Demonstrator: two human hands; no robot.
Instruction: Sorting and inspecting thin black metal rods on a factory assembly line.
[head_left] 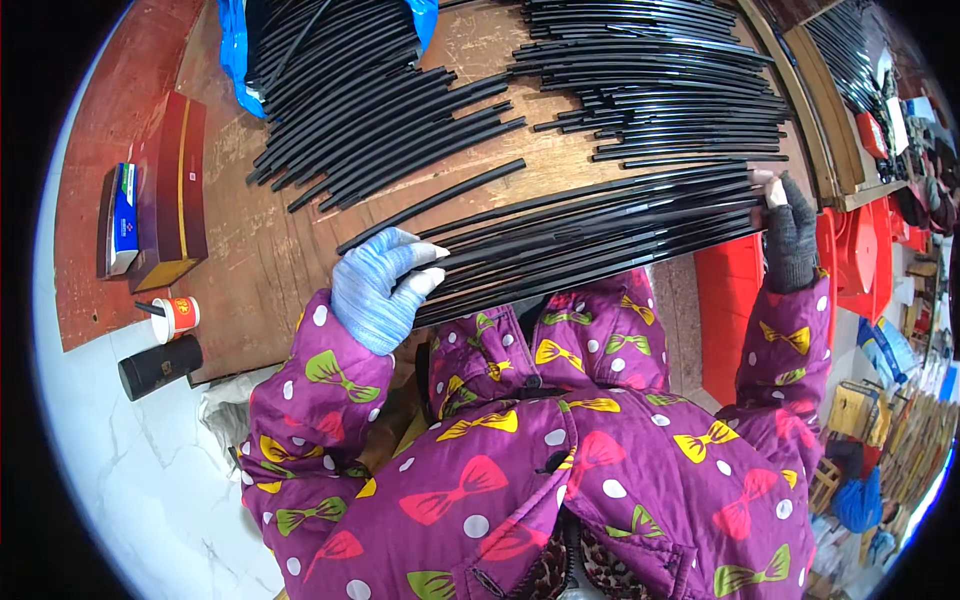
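Note:
A spread row of long thin black tubes (600,235) lies between my two hands at the front edge of the table, above my lap. My left hand (383,288), in a light blue glove, is closed with thumb and fingers at their left ends. At the right ends, my right hand (787,232) grips them; it wears a dark grey glove with bare fingertips. One single black tube (430,205) rests on the wooden table (270,260) just beyond the row. Farther off lie two piles of similar tubes, a left pile (370,130) and a right pile (660,90).
Blue plastic (234,50) edges the left pile. At the left are a dark red box (170,190), a small blue-and-white box (124,205), a paper cup (176,318) and a black cylinder (160,367). Red bins (728,310) stand below the table at the right.

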